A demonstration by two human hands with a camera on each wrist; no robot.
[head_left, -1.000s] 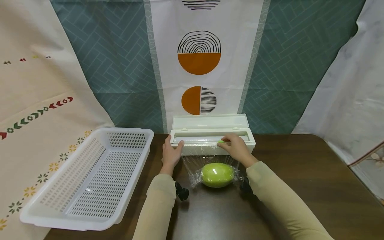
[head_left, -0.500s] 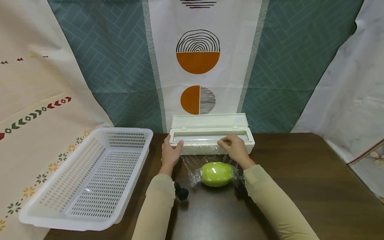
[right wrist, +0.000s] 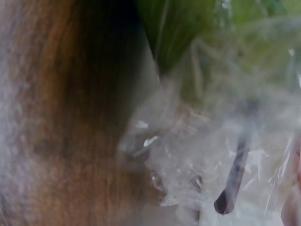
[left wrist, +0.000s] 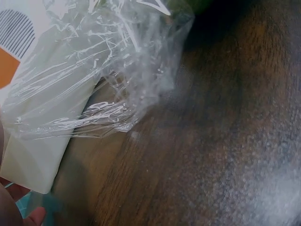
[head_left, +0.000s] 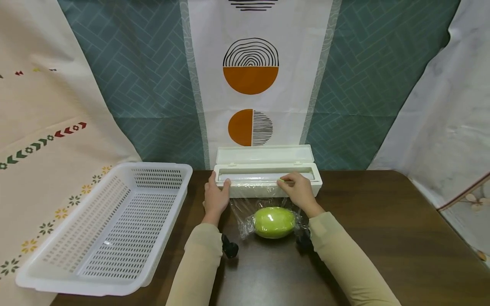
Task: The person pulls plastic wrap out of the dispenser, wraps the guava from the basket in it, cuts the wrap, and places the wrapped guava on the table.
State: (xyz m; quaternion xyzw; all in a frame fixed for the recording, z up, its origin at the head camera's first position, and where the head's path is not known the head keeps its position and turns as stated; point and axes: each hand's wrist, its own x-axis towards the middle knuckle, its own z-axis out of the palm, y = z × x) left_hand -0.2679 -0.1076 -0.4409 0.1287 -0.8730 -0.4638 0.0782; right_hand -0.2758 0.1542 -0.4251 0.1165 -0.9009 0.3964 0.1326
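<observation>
Right hand (head_left: 300,193) pinches a small green tab (head_left: 282,179) between thumb and forefinger at the front edge of a white box (head_left: 317,175), to the right of the box's middle. Left hand (head_left: 216,197) grips the left end of the same box, thumb on the front edge, fingers around the outer side. Clear film (head_left: 245,214) runs down over the front of the box and continues to a green fruit (head_left: 274,222), which lies lengthwise on the table (head_left: 383,229) just in front of the box, between the two forearms. Film covers the fruit and is bunched at both ends; the left bunch appears crumpled in the left wrist view. Right wrist view is blurred: a dark, narrow shape (right wrist: 230,193) within or behind the film cannot be identified with certainty. Box lid (head_left: 265,154) stands raised at the rear; a pale roll (head_left: 249,177) lies in the open trough. Each sleeve is beige, with a black device (head_left: 229,246) visible at the left wrist. White basket (head_left: 130,231), perforated, sits left of the left arm. Patterned cloth (head_left: 153,85) hangs behind the table.
</observation>
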